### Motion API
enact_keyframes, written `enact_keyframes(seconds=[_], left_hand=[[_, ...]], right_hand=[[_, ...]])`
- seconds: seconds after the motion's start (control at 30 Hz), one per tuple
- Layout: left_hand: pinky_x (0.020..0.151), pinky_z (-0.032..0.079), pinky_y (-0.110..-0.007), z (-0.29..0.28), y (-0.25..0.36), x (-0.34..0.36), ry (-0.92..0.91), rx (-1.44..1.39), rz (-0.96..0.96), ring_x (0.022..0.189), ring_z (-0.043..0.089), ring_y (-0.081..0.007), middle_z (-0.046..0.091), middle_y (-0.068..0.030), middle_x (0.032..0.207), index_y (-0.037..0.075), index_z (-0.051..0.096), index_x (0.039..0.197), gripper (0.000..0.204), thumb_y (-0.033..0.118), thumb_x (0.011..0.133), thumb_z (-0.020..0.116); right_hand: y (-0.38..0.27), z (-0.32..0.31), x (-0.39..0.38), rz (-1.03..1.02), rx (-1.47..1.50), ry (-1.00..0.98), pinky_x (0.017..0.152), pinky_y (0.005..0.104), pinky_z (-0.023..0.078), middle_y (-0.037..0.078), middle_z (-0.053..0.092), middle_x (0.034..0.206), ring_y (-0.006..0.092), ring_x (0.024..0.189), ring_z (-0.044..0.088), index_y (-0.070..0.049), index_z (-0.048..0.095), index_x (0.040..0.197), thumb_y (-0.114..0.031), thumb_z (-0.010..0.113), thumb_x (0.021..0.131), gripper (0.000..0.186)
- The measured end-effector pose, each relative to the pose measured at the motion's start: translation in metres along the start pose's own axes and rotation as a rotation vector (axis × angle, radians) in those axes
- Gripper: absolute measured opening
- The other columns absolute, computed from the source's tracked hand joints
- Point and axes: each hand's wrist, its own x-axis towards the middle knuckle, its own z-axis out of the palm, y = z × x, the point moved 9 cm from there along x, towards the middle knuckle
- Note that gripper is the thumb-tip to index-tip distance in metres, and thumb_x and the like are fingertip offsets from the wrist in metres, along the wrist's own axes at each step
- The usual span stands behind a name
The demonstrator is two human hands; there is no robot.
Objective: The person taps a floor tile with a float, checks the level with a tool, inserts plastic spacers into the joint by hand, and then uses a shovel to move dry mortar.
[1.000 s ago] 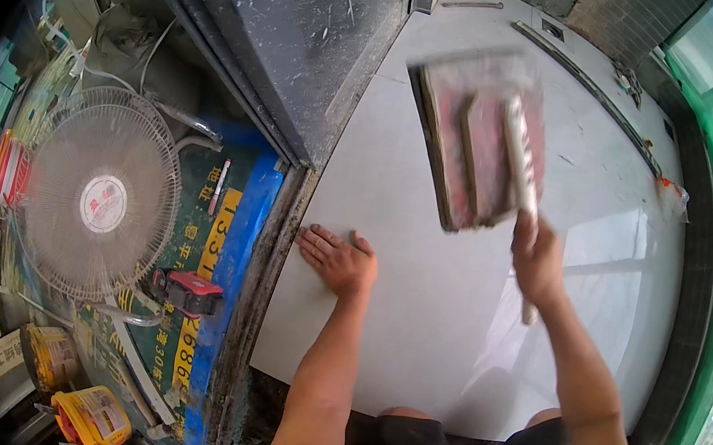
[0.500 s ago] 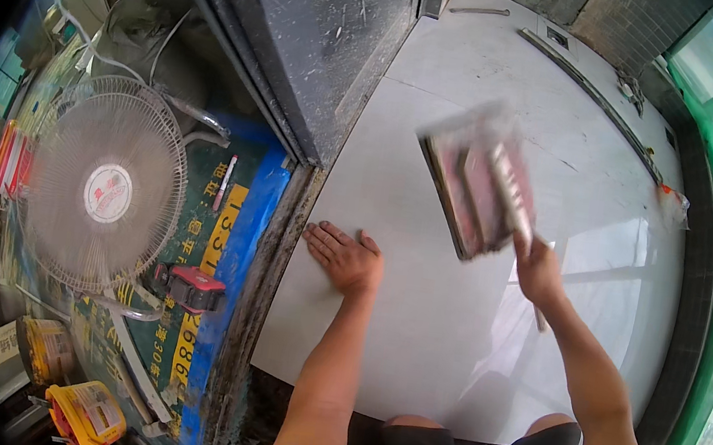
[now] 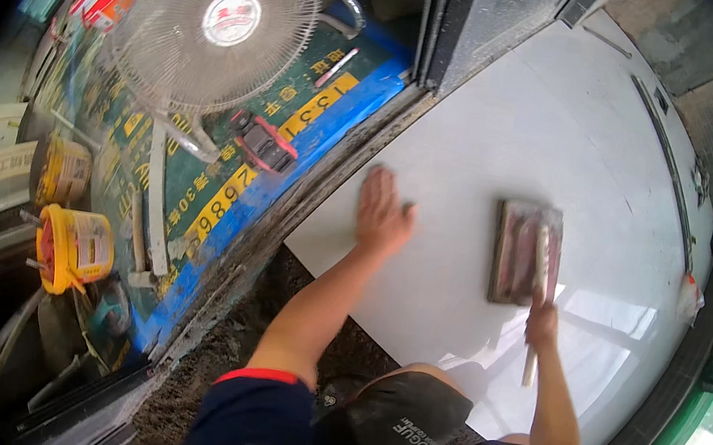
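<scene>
My left hand [image 3: 385, 213] lies flat on the large pale glossy floor tile [image 3: 441, 301], fingers stretched out close to the tile's left edge. In my right hand [image 3: 543, 326] is the pale handle of a tile beater [image 3: 515, 252], a broad rectangular block with a worn reddish-brown back. The beater's head lies against or just over the tile, to the right of my left hand; whether its face touches all over is hidden. The handle's pale end sticks out below my fist.
Left of the metal door track [image 3: 316, 186] stand a fan [image 3: 210, 32], a red-black tool [image 3: 263, 143], a hammer [image 3: 138, 239] and a yellow bucket [image 3: 74, 248]. A long metal bar [image 3: 666, 164] lies at the right. Dark mortar [image 3: 273, 311] borders the tile's near edge.
The beater has come down from a raised, blurred swing to the tile. The view has turned, so the fan and door track sit higher. My left hand stays on the tile.
</scene>
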Motion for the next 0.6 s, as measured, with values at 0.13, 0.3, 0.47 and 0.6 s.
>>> enact_keyframes(seconds=[0.13,0.3,0.47,0.6], left_hand=[[0.122,0.007,-0.051,-0.04,-0.046,-0.077,0.013,0.088,-0.157,0.149,0.013,-0.0407,0.02,-0.0299,0.158,-0.013,0.027,0.148,0.082,0.048,0.096,0.047],[0.122,0.006,-0.049,-0.045,-0.07,-0.085,-0.016,0.186,-0.367,0.15,0.01,-0.0399,0.016,-0.0288,0.159,-0.011,0.022,0.15,0.084,0.053,0.098,0.039],[0.122,0.007,-0.048,-0.039,-0.071,-0.085,-0.006,0.175,-0.38,0.15,0.012,-0.0399,0.017,-0.0288,0.159,-0.012,0.023,0.149,0.084,0.051,0.097,0.041],[0.122,0.007,-0.048,-0.041,-0.069,-0.082,0.012,0.148,-0.376,0.15,0.012,-0.0407,0.018,-0.0299,0.158,-0.013,0.024,0.148,0.082,0.048,0.097,0.042]], right_hand=[[0.0,-0.013,-0.077,-0.038,0.058,-0.056,0.075,0.0517,0.049,0.034,0.062,0.081,0.0504,0.085,0.061,0.008,0.064,0.094,-0.058,0.041,0.1,0.07],[-0.089,-0.044,-0.117,0.042,0.407,-0.27,0.036,0.0273,0.033,-0.003,0.039,0.053,0.0082,0.041,0.041,-0.011,0.044,0.068,-0.071,0.037,0.095,0.067],[-0.12,-0.126,-0.176,-0.419,0.587,-0.039,0.038,0.0226,0.031,-0.003,0.043,0.055,0.0066,0.042,0.039,-0.011,0.048,0.077,-0.049,0.037,0.104,0.048],[-0.073,-0.043,-0.172,-0.434,-0.026,0.094,0.053,0.0387,0.045,0.014,0.056,0.061,0.0266,0.059,0.059,0.001,0.056,0.083,-0.037,0.045,0.101,0.043]])
